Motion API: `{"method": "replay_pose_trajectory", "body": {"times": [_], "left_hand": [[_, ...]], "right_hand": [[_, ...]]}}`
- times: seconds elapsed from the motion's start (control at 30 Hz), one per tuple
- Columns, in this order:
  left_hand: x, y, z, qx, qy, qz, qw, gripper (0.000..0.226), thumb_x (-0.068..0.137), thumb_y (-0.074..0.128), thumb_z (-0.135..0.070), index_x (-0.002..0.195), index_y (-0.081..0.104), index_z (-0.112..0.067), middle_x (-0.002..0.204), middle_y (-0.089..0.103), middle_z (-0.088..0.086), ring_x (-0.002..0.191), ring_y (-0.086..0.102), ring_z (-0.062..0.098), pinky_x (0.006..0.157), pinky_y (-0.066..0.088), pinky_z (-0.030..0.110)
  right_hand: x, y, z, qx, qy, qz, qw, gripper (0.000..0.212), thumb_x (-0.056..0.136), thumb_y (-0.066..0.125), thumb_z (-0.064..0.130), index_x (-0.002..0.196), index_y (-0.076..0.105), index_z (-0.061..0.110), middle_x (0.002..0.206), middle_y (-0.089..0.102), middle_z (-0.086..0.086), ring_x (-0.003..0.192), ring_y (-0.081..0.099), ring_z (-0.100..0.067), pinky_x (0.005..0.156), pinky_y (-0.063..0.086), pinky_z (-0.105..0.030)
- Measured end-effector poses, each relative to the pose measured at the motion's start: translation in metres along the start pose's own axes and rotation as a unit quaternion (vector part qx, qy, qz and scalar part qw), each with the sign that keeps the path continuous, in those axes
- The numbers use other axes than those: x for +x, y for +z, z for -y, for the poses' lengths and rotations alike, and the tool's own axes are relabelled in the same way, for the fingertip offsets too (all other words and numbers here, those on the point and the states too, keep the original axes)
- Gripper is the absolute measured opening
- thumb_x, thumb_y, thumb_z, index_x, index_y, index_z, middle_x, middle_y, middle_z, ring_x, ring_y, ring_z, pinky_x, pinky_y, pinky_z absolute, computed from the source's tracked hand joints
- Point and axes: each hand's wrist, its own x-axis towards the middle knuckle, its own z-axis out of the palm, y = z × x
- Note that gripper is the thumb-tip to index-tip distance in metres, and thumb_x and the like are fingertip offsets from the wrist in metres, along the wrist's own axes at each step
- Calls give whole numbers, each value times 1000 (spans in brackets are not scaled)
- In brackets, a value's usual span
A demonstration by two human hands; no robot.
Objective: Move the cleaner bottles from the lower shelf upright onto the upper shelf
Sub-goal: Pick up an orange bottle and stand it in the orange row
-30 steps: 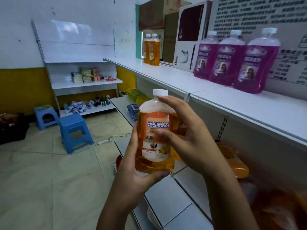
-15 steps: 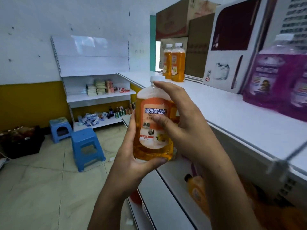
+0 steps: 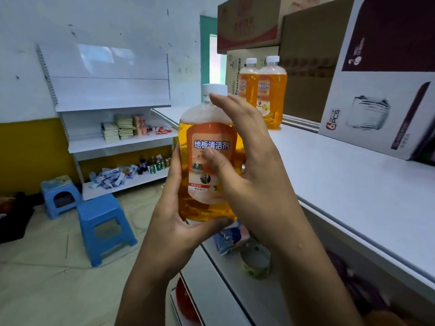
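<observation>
I hold an orange cleaner bottle [image 3: 204, 161] with a white cap upright in front of me, just left of the white upper shelf [image 3: 353, 184]. My left hand [image 3: 173, 229] cups its base and left side. My right hand [image 3: 249, 165] grips its right side, thumb across the label and forefinger near the neck. Two more orange cleaner bottles [image 3: 270, 90] stand upright at the far end of the upper shelf. The lower shelf [image 3: 223, 290] below my arms holds blurred packs, and an orange shape shows at the bottom right.
Cardboard boxes [image 3: 306, 67] and a white appliance box [image 3: 381, 95] line the back of the upper shelf. Two blue stools [image 3: 103, 227] stand on the tiled floor at left. A white wall rack [image 3: 122, 142] carries small goods.
The bottle has risen to upper-shelf height, still in both hands. My view has swung left along the shelf: the purple bottles have left the frame and the two far orange bottles look closer.
</observation>
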Motion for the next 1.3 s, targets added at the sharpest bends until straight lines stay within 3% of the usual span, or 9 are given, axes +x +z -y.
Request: {"method": "replay_pose_trajectory", "body": {"times": [0.07, 0.17, 0.3, 0.43, 0.57, 0.73, 0.9, 1.13, 1.3], "left_hand": [[17, -10, 11, -9, 2, 15, 1000, 108, 71, 86, -32, 153, 17, -48, 136, 54, -27, 119, 58, -3, 84, 52, 14], [48, -28, 27, -18, 25, 51, 998, 107, 72, 87, -34, 150, 16, -55, 139, 51, -27, 122, 57, -2, 87, 52, 16], [90, -53, 50, -44, 33, 86, 995, 106, 72, 88, -31, 150, 20, -53, 142, 52, -19, 124, 58, 5, 93, 55, 34], [136, -75, 64, -40, 56, 140, 988, 108, 71, 87, -31, 148, 17, -59, 139, 52, -27, 120, 58, -3, 90, 54, 22], [180, -76, 67, -68, 84, 227, 968, 110, 70, 85, -42, 149, 11, -59, 142, 49, -27, 121, 58, -1, 95, 54, 38], [202, -44, 69, -146, 117, 310, 932, 115, 75, 81, -37, 154, -2, -48, 138, 46, -38, 123, 52, -10, 95, 49, 14], [209, -10, 72, -101, 112, 387, 910, 126, 73, 86, -30, 147, -14, -50, 139, 54, -16, 117, 60, 1, 100, 52, 40], [227, 8, 75, 34, 139, 403, 904, 132, 66, 85, -52, 145, -21, -47, 149, 46, -11, 125, 55, 12, 95, 46, 31], [244, 26, 71, 104, 146, 406, 896, 115, 71, 80, -56, 151, 2, -26, 143, 53, -3, 125, 56, 22, 100, 49, 43]], "right_hand": [[8, 16, -7, 52, 22, -28, 998, 63, 96, 61, 15, 144, 36, 47, 155, 24, 23, 131, 28, 20, 90, 41, 0], [24, 37, -17, 85, 28, -71, 993, 63, 96, 60, 9, 144, 39, 44, 153, 27, 20, 139, 34, 0, 94, 52, -17], [59, 63, -26, 18, 31, -98, 995, 66, 94, 63, 11, 145, 36, 43, 154, 28, 14, 140, 36, -6, 97, 54, -26], [91, 81, -32, -27, 52, -140, 988, 66, 93, 67, 13, 145, 35, 38, 150, 33, 12, 137, 42, -12, 97, 55, -34], [112, 77, -31, -101, 60, -187, 975, 65, 93, 67, 9, 146, 35, 30, 144, 40, 3, 126, 53, -17, 88, 58, -29], [117, 59, -18, -255, 54, -220, 940, 66, 89, 70, 4, 145, 38, 23, 143, 38, 1, 126, 50, -12, 88, 57, -23], [111, 37, -13, -416, 101, -192, 883, 65, 82, 78, 10, 138, 48, 24, 133, 42, 2, 111, 48, 1, 85, 50, -11], [118, 9, -21, -444, 204, -109, 866, 80, 81, 81, 23, 145, 34, 35, 133, 29, 4, 106, 48, -3, 81, 49, -4], [134, -4, -32, -529, 254, -56, 808, 85, 80, 81, 21, 145, 29, 36, 137, 23, -1, 106, 53, -20, 89, 56, -28]]}}
